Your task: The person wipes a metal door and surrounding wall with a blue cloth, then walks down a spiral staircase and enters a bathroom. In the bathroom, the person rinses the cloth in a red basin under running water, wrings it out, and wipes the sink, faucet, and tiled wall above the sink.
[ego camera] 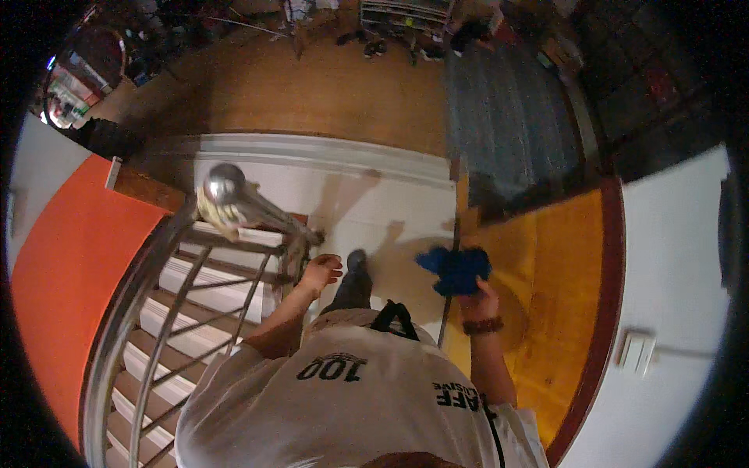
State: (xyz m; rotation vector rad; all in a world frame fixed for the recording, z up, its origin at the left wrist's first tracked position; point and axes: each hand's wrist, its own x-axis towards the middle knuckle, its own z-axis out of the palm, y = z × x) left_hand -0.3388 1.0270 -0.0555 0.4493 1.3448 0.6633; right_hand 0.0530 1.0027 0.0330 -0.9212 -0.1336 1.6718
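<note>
A bunched dark-blue cloth (459,270) is in my right hand (481,301), thumb on top of it, in front of the yellow-brown wooden panel (544,316). A beaded bracelet circles that wrist. My left hand (320,274) is empty, its fingers loosely bent and a little apart, next to the metal stair railing (199,263). Whether it touches the railing is hard to tell. Farther ahead on the left, a shiny metal ball (225,182) tops the railing post. Pale yellowish material (219,216) wraps around the post just under the ball.
Stairs (169,316) run down on the left behind the railing, beside an orange wall (70,263). Pale floor (386,205) lies under my foot, with a ledge (322,146) ahead. Beyond are brown flooring (327,88), shoes (374,48) and a rack. A switch (638,353) is on the right wall.
</note>
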